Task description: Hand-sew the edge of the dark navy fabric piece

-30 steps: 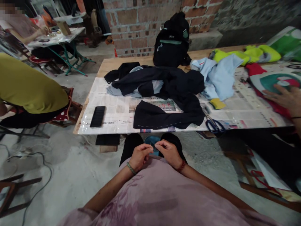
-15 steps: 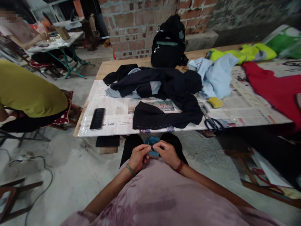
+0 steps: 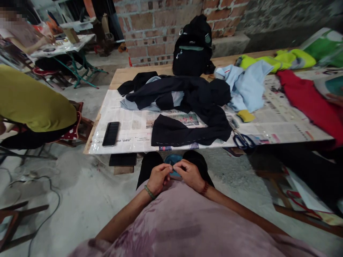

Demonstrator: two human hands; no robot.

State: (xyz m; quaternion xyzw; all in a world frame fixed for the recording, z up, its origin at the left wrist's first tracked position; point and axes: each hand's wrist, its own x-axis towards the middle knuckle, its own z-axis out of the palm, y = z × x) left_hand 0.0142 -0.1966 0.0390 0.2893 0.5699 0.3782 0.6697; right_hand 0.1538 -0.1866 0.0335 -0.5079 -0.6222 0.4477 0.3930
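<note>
Over my lap, my left hand (image 3: 158, 177) is closed in a pinch on a thin, pale needle (image 3: 169, 163) that points upward. My right hand (image 3: 190, 175) pinches close beside it, fingertips almost touching the left ones; whatever lies between them is too small to make out. Beyond both hands, a dark garment (image 3: 187, 135) lies on the table with a line of white stitches along its near edge. Blue-handled scissors (image 3: 242, 140) rest by the table's front edge, right of that garment. Below my hands, part of a blue container (image 3: 174, 158) shows between my knees.
Newspaper covers the table (image 3: 128, 137). On it are a phone (image 3: 111, 134), a black backpack (image 3: 191, 53), light blue cloth (image 3: 250, 85), a yellow piece (image 3: 245, 116) and red cloth (image 3: 302, 94). A person in olive (image 3: 34, 103) sits at left; another sits farther back.
My hands stay nearly in place, with the fingertips shifting slightly and the needle now more upright. A blurred white-and-teal object has appeared over the red cloth at the right edge.
</note>
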